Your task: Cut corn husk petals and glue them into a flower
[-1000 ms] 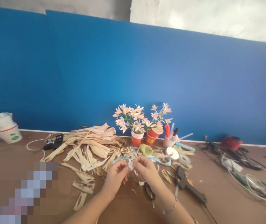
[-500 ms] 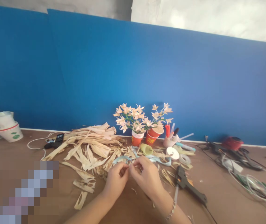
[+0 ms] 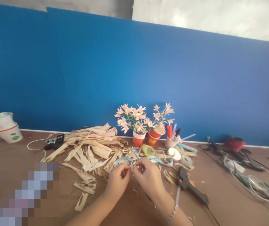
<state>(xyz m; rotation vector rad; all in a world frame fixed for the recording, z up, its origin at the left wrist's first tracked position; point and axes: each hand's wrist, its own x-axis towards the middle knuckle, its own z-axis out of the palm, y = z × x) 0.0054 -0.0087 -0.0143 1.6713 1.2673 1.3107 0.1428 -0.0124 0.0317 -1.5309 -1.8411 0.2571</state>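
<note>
Left hand (image 3: 117,182) and right hand (image 3: 150,177) held close together above counter (image 3: 125,213), likely so tiny part can be worked on. Fingers of both pinched narrow; small pale bit (image 3: 132,167) seems to be held between them, mostly hidden. Dry leaves (image 3: 99,150) spread at left, maybe for easy picking. Glue gun (image 3: 192,186) laid at right, beside right arm, perhaps for quick grab. Pale flowers (image 3: 138,115) propped up in red cup (image 3: 138,142) at far side, likely so none get bumped.
</note>
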